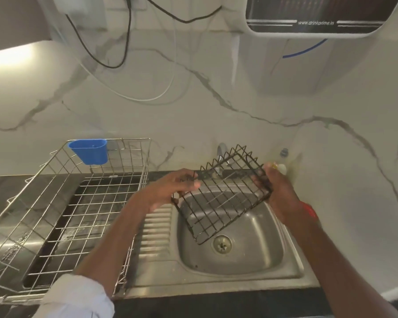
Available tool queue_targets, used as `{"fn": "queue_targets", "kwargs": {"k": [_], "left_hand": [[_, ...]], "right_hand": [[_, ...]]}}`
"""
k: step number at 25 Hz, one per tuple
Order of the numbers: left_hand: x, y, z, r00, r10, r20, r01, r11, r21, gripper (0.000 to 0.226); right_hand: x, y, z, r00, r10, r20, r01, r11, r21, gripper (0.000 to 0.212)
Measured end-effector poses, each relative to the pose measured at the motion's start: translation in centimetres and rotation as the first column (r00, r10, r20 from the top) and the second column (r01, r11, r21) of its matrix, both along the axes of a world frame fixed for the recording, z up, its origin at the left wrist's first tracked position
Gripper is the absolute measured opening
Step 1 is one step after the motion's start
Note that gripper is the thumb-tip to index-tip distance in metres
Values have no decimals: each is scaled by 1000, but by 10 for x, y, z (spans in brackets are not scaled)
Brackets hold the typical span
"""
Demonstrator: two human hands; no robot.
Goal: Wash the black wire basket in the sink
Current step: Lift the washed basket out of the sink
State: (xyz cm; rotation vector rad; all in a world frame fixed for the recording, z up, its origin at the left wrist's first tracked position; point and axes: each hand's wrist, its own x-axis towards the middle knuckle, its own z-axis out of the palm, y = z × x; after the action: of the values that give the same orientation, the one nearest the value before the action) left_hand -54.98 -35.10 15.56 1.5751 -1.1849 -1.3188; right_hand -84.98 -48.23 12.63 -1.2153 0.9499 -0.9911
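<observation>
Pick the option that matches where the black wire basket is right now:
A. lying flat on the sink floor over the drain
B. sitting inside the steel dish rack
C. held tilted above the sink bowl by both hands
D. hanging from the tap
C: the black wire basket is tilted above the sink, with the left hand and right hand gripping opposite sides.

Open sink bowl below, tap behind, steel dish rack blocking left
</observation>
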Motion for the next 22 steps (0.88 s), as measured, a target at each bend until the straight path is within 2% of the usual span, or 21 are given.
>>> {"fn": "queue_targets", "kwargs": {"k": [2, 5, 7, 10, 13, 16, 18, 20, 22], "left_hand": [[5, 13, 0, 986, 118, -121, -128, 988, -84, 61], [11, 34, -6, 931, 273, -243, -311, 940, -137, 53], [16, 51, -8, 860, 378, -343, -438, 892, -116, 58], [28, 78, -3, 758, 501, -417, -585, 805, -96, 61], [56, 102, 0, 713, 634, -300, -688, 716, -121, 55], [102, 124, 7, 698, 708, -109, -716, 693, -85, 72], [138, 138, 6, 699, 715, -9, -715, 698, -36, 53], [159, 146, -2, 719, 694, 13, -695, 719, 12, 37], [179, 151, -18, 730, 683, -13, -682, 730, 41, 30]], "right_hand": [[27, 5, 20, 998, -51, 36, 52, 998, -32, 70], [72, 32, 38, 993, -120, -17, 120, 993, -2, 85], [107, 58, 40, 999, -35, -12, 35, 999, -4, 98], [162, 98, 33, 993, 117, 18, -117, 993, 16, 89], [209, 118, 31, 973, 227, 37, -229, 970, 79, 80], [258, 127, 28, 943, 334, 3, -332, 935, 122, 77], [297, 137, 27, 928, 369, -59, -360, 924, 127, 75], [330, 143, 30, 925, 357, -127, -350, 934, 74, 74], [359, 144, 31, 919, 322, -226, -319, 946, 48, 72]]}}
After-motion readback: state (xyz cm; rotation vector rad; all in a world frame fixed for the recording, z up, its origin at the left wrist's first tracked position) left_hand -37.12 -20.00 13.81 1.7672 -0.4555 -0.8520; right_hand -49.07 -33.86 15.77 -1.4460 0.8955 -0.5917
